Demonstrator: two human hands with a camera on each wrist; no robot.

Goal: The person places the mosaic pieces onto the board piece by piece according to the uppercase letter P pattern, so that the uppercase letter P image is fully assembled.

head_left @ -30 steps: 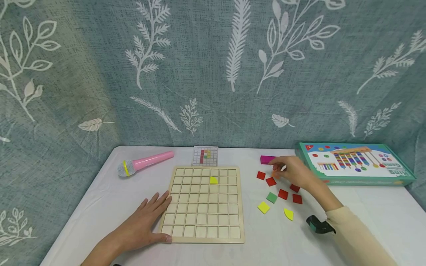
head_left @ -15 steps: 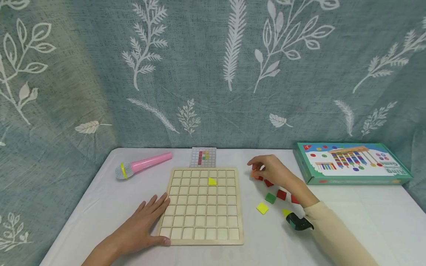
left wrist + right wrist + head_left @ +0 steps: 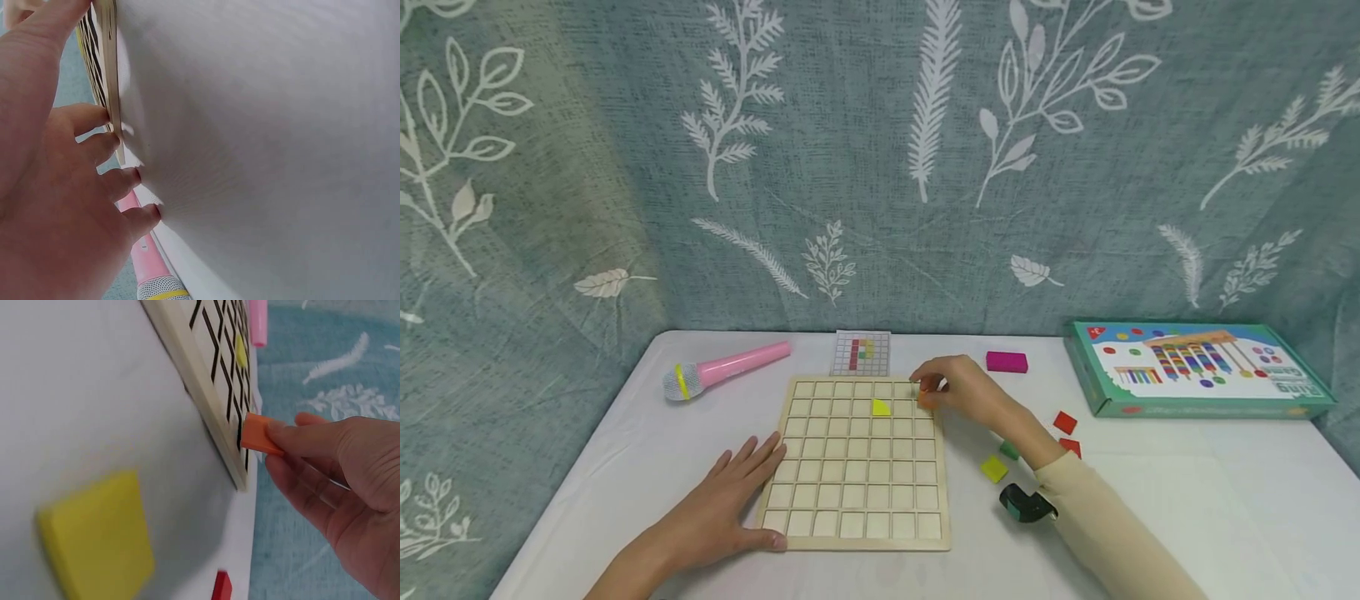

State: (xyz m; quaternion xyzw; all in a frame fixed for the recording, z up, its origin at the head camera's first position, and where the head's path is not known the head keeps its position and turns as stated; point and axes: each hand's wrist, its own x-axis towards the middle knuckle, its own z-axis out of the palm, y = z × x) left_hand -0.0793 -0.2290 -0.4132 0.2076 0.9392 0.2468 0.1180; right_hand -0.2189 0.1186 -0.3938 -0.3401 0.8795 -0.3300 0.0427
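A pale wooden grid board [image 3: 854, 493] lies on the white table. One yellow quarter-round tile [image 3: 882, 407] sits in a cell of its second row. My right hand [image 3: 966, 392] pinches an orange tile [image 3: 257, 433] between thumb and fingers, over the board's upper right corner. My left hand [image 3: 722, 504] lies with fingers spread along the board's left edge, thumb at the lower left corner. In the left wrist view, fingertips [image 3: 111, 117] touch the board's side and the table. To the right lie a yellow square tile [image 3: 995, 468], a partly covered green tile [image 3: 1009, 450] and red tiles [image 3: 1065, 422].
Behind the board is a small printed pattern card [image 3: 861, 353]. A pink toy microphone [image 3: 727, 370] lies at the back left. A magenta block [image 3: 1007, 362] stands at the back, left of a green game box [image 3: 1198, 371]. A patterned cloth [image 3: 880, 167] hangs behind the table.
My right hand has carried the orange tile leftward from among the loose tiles to the board's upper right corner. The left hand has stayed at the board's edge.
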